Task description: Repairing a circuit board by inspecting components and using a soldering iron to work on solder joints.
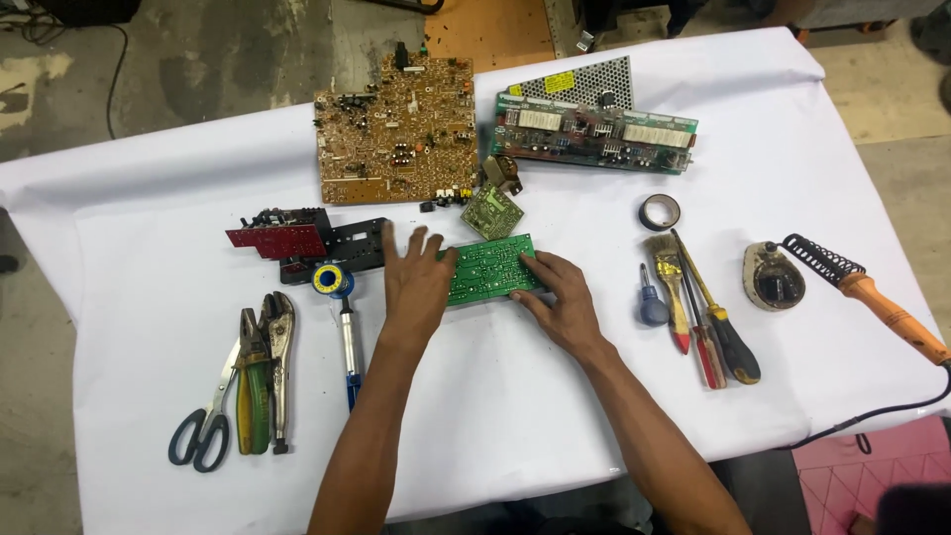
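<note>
The green circuit board [492, 268] is a flat, thin rectangle with many small pale solder marks on its face. It lies on the white cloth [495, 396] that covers the table, near the middle, and the cloth is smooth with some soft folds.

Behind the board there is a small square green board [492, 212], tilted, and farther back a large brown circuit board [396, 129] full of small parts. Beside it is a long dark green board [594, 139] with a perforated metal cover behind. On my left lie a red board on a black plastic frame [307, 243], a blue solder sucker [345, 327], then locking pliers [280, 367], green-handled pliers and scissors [203, 431]. On my right are a roll of black tape [659, 211], a brush [669, 282], screwdrivers [718, 317], and a soldering iron with an orange handle [892, 312] near its coiled stand. Nothing stands between my hands and the board.

My left hand [416, 282] lies flat, palm down, with the fingers spread apart; it covers the left end of the board. My right hand [560, 297] comes from the other side, and its fingers close on the right edge of the board, the thumb on the near side. Both forearms reach forward from the near edge of the table.
</note>
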